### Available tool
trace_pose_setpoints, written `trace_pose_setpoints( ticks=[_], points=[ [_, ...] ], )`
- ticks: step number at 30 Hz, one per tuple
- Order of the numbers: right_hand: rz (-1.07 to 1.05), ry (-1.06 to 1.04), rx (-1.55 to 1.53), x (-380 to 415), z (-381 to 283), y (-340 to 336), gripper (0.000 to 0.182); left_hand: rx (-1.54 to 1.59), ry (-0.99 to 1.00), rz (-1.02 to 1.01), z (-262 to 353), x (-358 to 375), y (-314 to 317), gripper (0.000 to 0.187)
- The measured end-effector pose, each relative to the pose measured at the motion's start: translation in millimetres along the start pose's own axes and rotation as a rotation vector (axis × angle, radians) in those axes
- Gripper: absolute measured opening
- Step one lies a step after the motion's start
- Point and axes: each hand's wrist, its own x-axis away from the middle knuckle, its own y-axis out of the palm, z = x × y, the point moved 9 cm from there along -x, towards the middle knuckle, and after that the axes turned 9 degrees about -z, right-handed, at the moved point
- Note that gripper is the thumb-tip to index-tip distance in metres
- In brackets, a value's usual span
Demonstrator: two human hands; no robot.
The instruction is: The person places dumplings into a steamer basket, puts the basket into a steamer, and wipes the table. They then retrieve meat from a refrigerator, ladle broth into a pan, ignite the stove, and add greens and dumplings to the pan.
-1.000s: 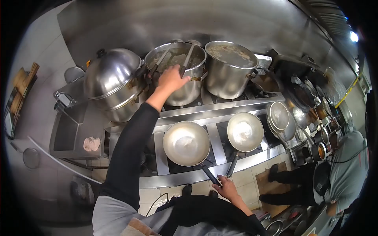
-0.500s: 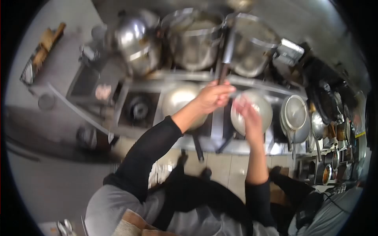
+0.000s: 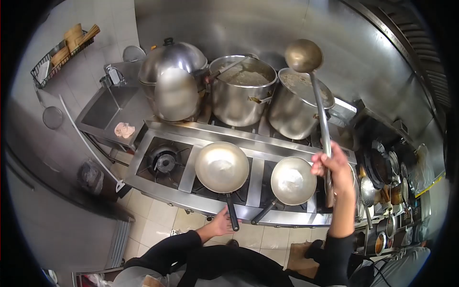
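Note:
My right hand (image 3: pixel 337 167) is closed round the handle of a long metal ladle (image 3: pixel 321 107), whose bowl is raised in front of the right stockpot (image 3: pixel 291 112). At the front of the stove, my left hand (image 3: pixel 222 224) is open beside the black handle of the left frying pan (image 3: pixel 222 167), fingers spread. A second frying pan (image 3: pixel 292 179) sits on the burner between that pan and my right hand. Both pans look bare inside. The middle stockpot (image 3: pixel 239 103) holds liquid, and a utensil handle rests across its rim.
A domed steel lid (image 3: pixel 174 60) covers the pot at back left. Beyond the bare burner (image 3: pixel 165 162) is a sink (image 3: pixel 103 110) with its tap running and a pink cloth (image 3: pixel 124 130) on its edge. Strainers and pans crowd the right side, where another person's clothing (image 3: pixel 406 265) shows.
The ladle has passed from my left hand to my right, which has moved right with it. My left hand has dropped toward the left pan's handle. The view has tilted up.

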Motion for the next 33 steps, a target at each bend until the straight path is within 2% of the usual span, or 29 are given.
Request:
trace_pose_setpoints(
  ticks=[2, 4, 6, 8, 12, 14, 15, 16, 17, 18, 19, 20, 21, 23, 24, 25, 26, 27, 31, 33],
  points=[
    [-0.233, 0.037, 0.139, -39.9, -33.8, 10.3, 0.037, 0.029, 0.086, -0.035, -3.2, -15.6, -11.6, 0.049],
    [-0.29, 0.082, 0.267, -70.5, -60.9, 40.9, 0.033, 0.004, 0.22, -0.074, 3.7, -39.2, -50.9, 0.053],
    [-0.335, 0.099, 0.637, -106.1, -72.3, 60.5, 0.029, -0.172, 0.245, 0.09, 19.6, -12.0, -86.0, 0.056],
    [-0.315, 0.114, 0.916, -133.4, -77.9, 76.2, 0.023, -0.287, 0.244, 0.142, 39.1, 12.5, -117.1, 0.058],
    [-0.426, 0.166, 1.109, -152.8, -75.3, 121.2, 0.019, -0.49, 0.269, 0.233, 65.5, 41.9, -141.3, 0.063],
    [-0.506, 0.254, 1.193, -159.6, -59.6, 133.0, 0.025, -0.566, 0.227, 0.258, 73.7, 57.5, -140.4, 0.057],
    [-0.499, 0.259, 1.19, -163.7, -54.3, 136.6, 0.025, -0.889, 0.613, 0.443, 110.3, 85.2, -127.9, 0.054],
    [-0.482, 0.238, 1.233, -168.7, -49.1, 138.6, 0.02, -1.201, 1.009, 0.621, 131.7, 135.7, -80.5, 0.053],
    [-0.465, 0.217, 1.276, -173.9, -43.7, 138.7, 0.017, -1.041, 1.071, 0.43, 139.4, 161.1, -55.4, 0.055],
    [-0.459, 0.22, 1.274, -179.8, -36.3, 137.4, 0.017, -0.875, 1.123, 0.243, 155.8, 220.7, 11.7, 0.058],
    [-0.407, 0.208, 1.37, -187.8, -30.4, 133.6, 0.015, -0.975, 1.416, 0.141, 166.9, 291.4, 77.8, 0.061],
    [-0.354, 0.19, 1.469, -196.3, -26.8, 131.4, 0.014, -0.815, 1.513, 0.036, 164.1, 349.5, 126.3, 0.06],
    [-0.349, 0.185, 1.472, -205.9, -19.0, 129.0, 0.014, -0.594, 1.711, -0.316, 152.5, 412.2, 168.5, 0.066],
    [-0.152, 0.05, 1.491, -219.7, -23.1, 111.3, 0.015, -0.563, 1.923, -0.756, 123.8, 509.0, 218.2, 0.071],
    [-0.158, 0.059, 1.494, -217.9, -24.6, 107.9, 0.015, -0.558, 1.976, -1.015, 106.2, 555.5, 240.7, 0.073],
    [-0.18, 0.113, 1.307, -215.3, -27.7, 104.7, 0.021, -0.778, 1.554, -1.273, 100.1, 584.3, 267.0, 0.08],
    [-0.201, 0.163, 1.12, -210.8, -31.2, 103.6, 0.03, -0.865, 1.329, -1.391, 82.5, 592.7, 280.3, 0.084],
    [-0.239, 0.155, 1.06, -204.4, -38.4, 105.8, 0.037, -0.952, 1.1, -1.465, 63.9, 600.3, 290.6, 0.088],
    [-0.418, 0.259, 0.933, -184.4, -44.7, 119.1, 0.039, -1.024, 1.194, -1.482, 54.6, 593.0, 307.8, 0.089],
    [-0.411, 0.261, 0.985, -175.6, -44.9, 133.4, 0.041, -1.029, 1.205, -1.488, 53.5, 588.2, 307.8, 0.089]
  ],
)
